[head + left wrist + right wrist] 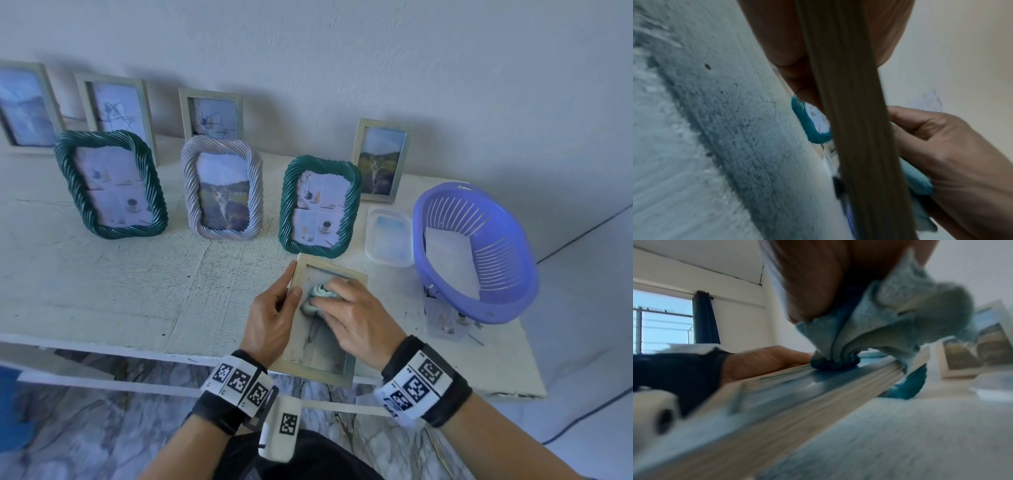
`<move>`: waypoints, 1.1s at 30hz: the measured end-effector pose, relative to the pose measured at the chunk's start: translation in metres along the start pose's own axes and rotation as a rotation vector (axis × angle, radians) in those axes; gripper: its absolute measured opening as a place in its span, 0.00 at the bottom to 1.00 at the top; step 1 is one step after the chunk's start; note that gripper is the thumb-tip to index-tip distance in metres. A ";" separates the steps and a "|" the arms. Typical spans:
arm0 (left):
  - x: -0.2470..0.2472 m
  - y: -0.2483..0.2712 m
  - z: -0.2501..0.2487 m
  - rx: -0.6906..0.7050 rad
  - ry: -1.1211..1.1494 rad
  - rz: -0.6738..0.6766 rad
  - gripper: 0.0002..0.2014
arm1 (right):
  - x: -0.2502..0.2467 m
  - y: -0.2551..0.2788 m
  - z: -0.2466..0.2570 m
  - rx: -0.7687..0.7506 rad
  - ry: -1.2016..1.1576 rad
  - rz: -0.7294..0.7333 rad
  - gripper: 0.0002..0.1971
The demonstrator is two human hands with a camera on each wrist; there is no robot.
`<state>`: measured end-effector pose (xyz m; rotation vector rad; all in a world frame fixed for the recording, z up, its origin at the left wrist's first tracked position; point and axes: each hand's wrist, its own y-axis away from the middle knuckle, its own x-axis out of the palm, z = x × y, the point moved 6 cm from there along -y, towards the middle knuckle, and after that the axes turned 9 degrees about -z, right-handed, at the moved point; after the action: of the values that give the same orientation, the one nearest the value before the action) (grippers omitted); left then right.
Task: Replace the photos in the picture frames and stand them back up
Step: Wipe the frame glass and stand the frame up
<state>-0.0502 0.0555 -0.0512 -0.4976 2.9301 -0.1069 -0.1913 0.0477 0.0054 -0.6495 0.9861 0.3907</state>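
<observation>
Picture frames line a white table (102, 281) set against a pale wall, seven of them upright and one lying flat at the near edge. At 10 o'clock on the tabletop, three plain wooden frames stand in the back row by the wall. A fourth plain frame (380, 160) with a cat photo stands apart at 1 o'clock. In front of the back row stand three rope-moulded frames: a green one (110, 185) at 10 o'clock, a lilac one (223, 189) with another cat photo at 12 o'clock, and a second green one (319, 206) just right of it.

At 3 o'clock a purple slotted basket (476, 253) holds a sheet of white paper, with a clear lidded container (388, 237) just beside it on its left.

At 6 o'clock, the flat wooden frame (320, 320) lies face up, its near end overhanging the table edge and its far end close to the second green frame. The left hand (272, 317) grips its left rail, thumb on top, fingers wrapped along the edge. The right hand (356, 315) clutches a bunched teal cloth (317, 296), pressing it down on the glass. Both wrists wear black bands with square-patterned white tags.
</observation>
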 end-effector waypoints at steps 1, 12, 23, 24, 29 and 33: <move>0.001 0.000 0.000 0.002 -0.010 0.005 0.23 | -0.003 -0.002 -0.006 0.000 0.009 0.000 0.07; -0.005 -0.010 0.011 -0.046 0.046 -0.016 0.23 | -0.010 0.004 -0.003 0.011 0.021 -0.013 0.08; -0.015 -0.024 0.007 -0.053 0.055 -0.051 0.21 | -0.011 0.007 0.003 0.013 0.063 -0.027 0.09; -0.015 -0.023 0.007 -0.051 0.053 -0.053 0.21 | -0.012 0.005 0.002 -0.018 0.098 -0.019 0.09; -0.012 -0.021 0.016 -0.079 0.060 -0.032 0.26 | -0.020 -0.020 -0.011 -0.037 0.193 -0.092 0.13; -0.019 -0.022 0.021 -0.099 0.078 -0.039 0.22 | -0.009 0.000 0.005 -0.065 0.110 0.005 0.11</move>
<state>-0.0219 0.0399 -0.0665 -0.5775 3.0137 0.0143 -0.1921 0.0507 0.0150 -0.7333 1.0832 0.3953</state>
